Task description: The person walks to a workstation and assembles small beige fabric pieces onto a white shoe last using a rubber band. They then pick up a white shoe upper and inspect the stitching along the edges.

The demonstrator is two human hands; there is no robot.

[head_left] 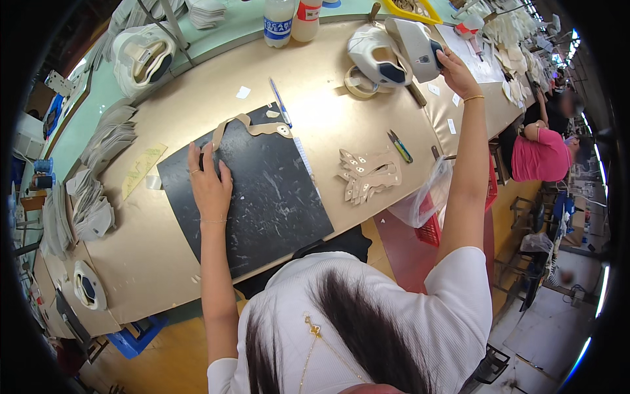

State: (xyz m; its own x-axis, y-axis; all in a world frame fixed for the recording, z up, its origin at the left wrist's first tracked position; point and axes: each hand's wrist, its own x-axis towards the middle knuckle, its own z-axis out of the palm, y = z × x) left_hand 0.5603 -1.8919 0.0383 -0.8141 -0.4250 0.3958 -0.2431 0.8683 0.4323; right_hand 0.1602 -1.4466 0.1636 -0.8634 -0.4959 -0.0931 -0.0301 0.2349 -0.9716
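My left hand [211,182] lies on the black cutting mat [282,197] with its fingers spread. Its fingertips reach the end of a wavy beige shoe piece [241,126], which has a pale patch with dark marks at its far right end. At the upper right, my right hand [461,73] has its fingers closed on the dark-blue-edged end of a white shoe upper [413,47]. Right beside that upper, a second white shoe upper [375,56] rests on a roll of tape [359,84]. A blue pen [281,104] lies at the mat's far edge.
Several cut beige pieces [371,174] lie right of the mat, near small thread snips [399,146]. Two bottles [279,25] stand at the far side. Stacks of grey-white pieces [108,141] line the left. A red basket [430,226] with a plastic bag sits below the table edge.
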